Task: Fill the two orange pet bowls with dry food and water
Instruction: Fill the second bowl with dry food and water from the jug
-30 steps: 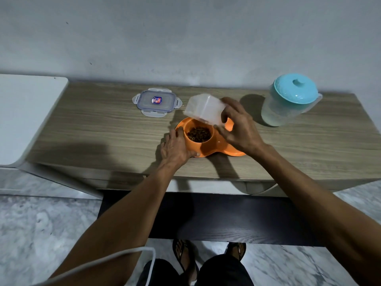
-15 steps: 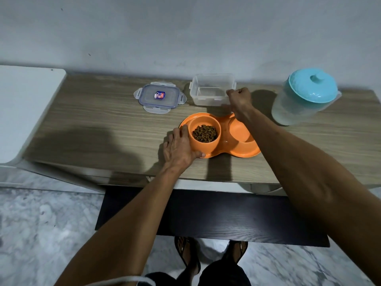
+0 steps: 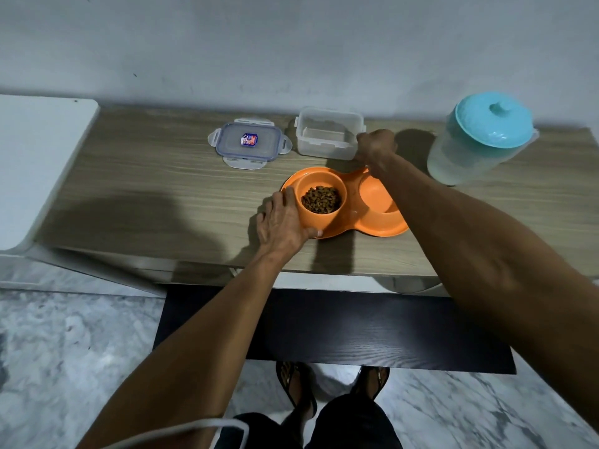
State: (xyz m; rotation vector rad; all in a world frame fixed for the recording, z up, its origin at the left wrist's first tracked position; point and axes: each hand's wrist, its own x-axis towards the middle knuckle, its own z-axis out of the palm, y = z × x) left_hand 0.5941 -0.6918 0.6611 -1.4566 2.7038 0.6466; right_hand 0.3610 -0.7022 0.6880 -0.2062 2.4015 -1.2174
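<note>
A view looking down from the person's head at a wooden tabletop set against a pale grey wall. At the far left, a white surface adjoins the tabletop. Toward the middle, near the wall, a clear container lid with a small sticker lies flat. Nearer the front edge, the left hand is wrapped around the left side of the left orange bowl, thumb and fingers closed against its wall; this bowl holds brown dry food. It sits in an orange double-bowl tray. Just behind the tray, beside the lid, an empty clear plastic container stands upright. The right orange bowl, partly covered by the right forearm, looks empty. The right hand is curled at the container's right corner; whether it grips the container cannot be told. At the far right stands a translucent pitcher with a turquoise lid, well apart from the bowls.
</note>
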